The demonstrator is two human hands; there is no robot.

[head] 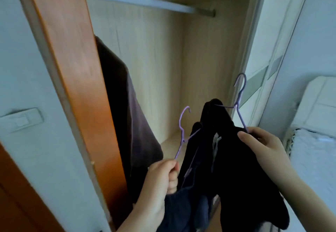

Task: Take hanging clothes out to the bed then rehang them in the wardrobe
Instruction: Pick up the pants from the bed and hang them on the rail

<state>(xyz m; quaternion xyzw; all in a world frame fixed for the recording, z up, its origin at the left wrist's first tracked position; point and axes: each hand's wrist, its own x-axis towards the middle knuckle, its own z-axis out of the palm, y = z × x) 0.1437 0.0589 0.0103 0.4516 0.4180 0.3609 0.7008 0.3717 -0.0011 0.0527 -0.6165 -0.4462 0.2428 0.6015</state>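
Two garments in hand at the open wardrobe, rail bare.

My left hand (161,175) pinches a lilac wire hanger (183,133); right hand (261,146) clamps a black garment (236,168) on its hanger; I judge neither is hung on the grey rail (141,1) yet.

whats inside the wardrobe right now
A bare rail runs across the top, and one brown garment hangs at the left, partly behind the door. The wardrobe floor is mostly covered by the dark clothes held in front.
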